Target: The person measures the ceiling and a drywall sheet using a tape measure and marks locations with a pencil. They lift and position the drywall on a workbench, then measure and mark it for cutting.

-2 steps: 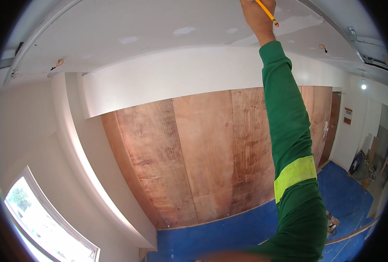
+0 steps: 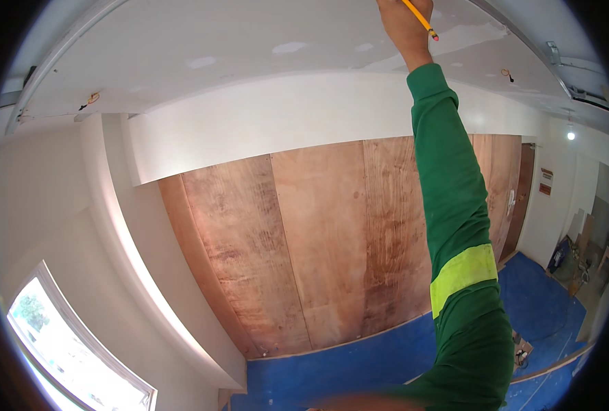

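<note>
My right hand (image 2: pixel 406 27) is raised at the top of the view, closed on a yellow pencil (image 2: pixel 419 19) with a pink eraser toward me. The pencil's tip is cut off by the upper edge. The hand is up against or close beneath the pale grey ceiling board (image 2: pixel 263 27), which has white patches; I cannot tell whether it touches. My green sleeve (image 2: pixel 452 171), with a bright yellow band (image 2: pixel 463 274), runs down to the lower edge. My left hand is not in view. A blurred brownish shape at the bottom centre is too indistinct to name.
Plywood panels (image 2: pixel 318 246) line the wall ahead above a blue floor covering (image 2: pixel 338 370). A window (image 2: pixel 57 329) is at lower left, a brown door (image 2: pixel 524 192) and lit bulb (image 2: pixel 571 135) at right. Stacked materials (image 2: pixel 582 243) lean there. Wires (image 2: pixel 90 101) hang from the ceiling beside metal channels (image 2: pixel 558 61).
</note>
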Tool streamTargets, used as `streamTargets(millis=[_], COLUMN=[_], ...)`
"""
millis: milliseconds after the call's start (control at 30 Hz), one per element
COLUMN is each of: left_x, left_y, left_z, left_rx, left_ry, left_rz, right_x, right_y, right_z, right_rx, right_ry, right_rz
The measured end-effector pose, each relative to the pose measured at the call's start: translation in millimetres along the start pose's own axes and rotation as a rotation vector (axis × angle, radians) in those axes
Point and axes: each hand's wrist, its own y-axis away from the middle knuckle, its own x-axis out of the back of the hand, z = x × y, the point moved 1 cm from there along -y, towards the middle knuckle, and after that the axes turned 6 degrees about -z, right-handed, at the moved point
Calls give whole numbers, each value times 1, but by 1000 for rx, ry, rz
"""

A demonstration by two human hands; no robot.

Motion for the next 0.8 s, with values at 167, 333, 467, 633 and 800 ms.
streamTargets(millis=[167, 333, 467, 633, 800], left_x=[0, -2, -3, -4, -6], left_y=[-1, -2, -5, -9, -10], left_z=[0, 1, 3, 3, 3], left_rx=[-3, -9, -14, -23, -30], left_ry=[-2, 1, 0, -4, 0], left_rz=[-4, -8, -17, -32, -42], right_x=[-3, -2, 0, -1, -2], right_y=[0, 1, -2, -2, -1], right_z=[5, 4, -1, -12, -17], right_rx=[58, 64, 40, 11, -90], right_ry=[115, 151, 67, -17, -72], right_rz=[47, 63, 61, 3, 4])
